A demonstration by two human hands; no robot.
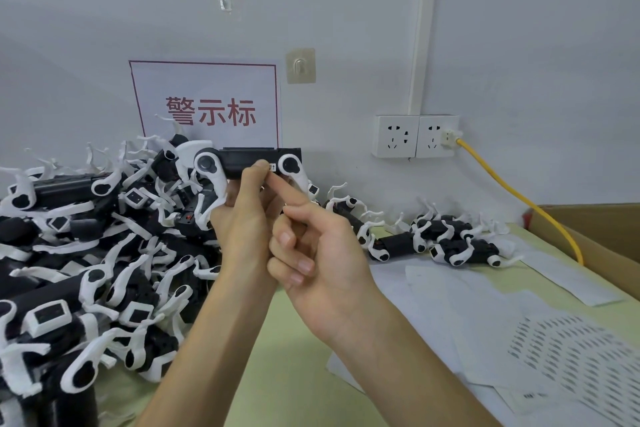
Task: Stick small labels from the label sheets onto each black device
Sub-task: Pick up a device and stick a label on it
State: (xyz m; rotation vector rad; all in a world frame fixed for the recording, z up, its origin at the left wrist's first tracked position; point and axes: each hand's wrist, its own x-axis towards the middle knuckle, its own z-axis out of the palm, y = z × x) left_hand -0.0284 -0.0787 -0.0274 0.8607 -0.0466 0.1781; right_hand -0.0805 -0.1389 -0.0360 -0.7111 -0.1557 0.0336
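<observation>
Above table [294, 340], L hand [242, 222] grips black device [242, 162], long axis left-right; R hand's [322, 253] straight index presses label [272, 167].

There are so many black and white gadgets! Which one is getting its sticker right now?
Find the white wall sign with red writing. Right under its bottom edge, the left hand holds one black device up in the air while the forefinger of the right hand presses a tiny white label near its right end. Every other device lies in the heaps on the table.
</observation>
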